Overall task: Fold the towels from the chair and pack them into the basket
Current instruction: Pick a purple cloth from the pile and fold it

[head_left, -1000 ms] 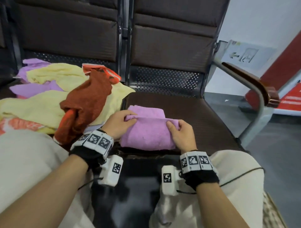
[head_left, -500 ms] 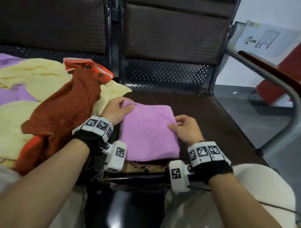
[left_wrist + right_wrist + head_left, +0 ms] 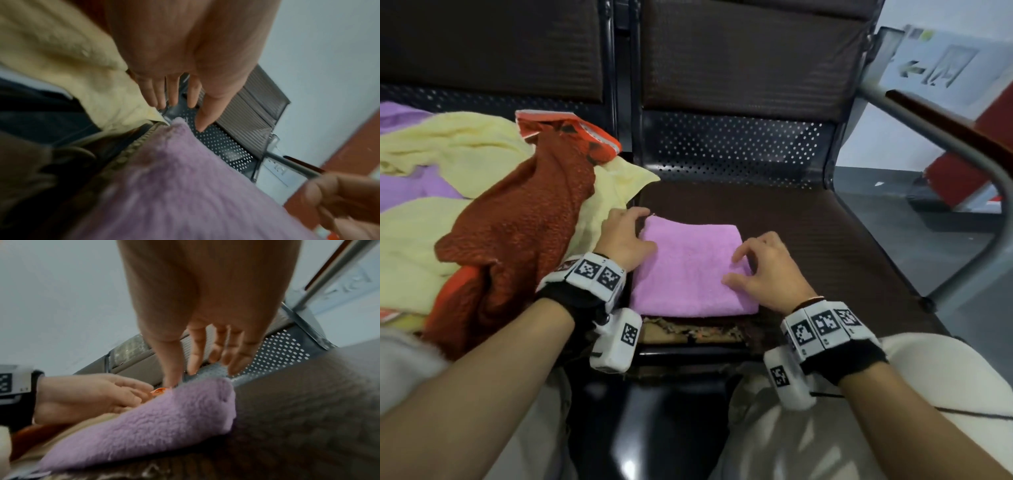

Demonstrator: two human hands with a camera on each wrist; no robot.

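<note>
Flanking one folded purple towel (image 3: 688, 270), left hand (image 3: 621, 241) and right hand (image 3: 767, 270) loose-fingered, gripping nothing.

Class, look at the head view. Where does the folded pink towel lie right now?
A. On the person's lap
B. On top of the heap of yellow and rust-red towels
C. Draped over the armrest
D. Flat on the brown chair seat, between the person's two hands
D: the folded pink towel lies flat on the brown chair seat, with the left hand at its left edge and the right hand at its right edge.
</note>
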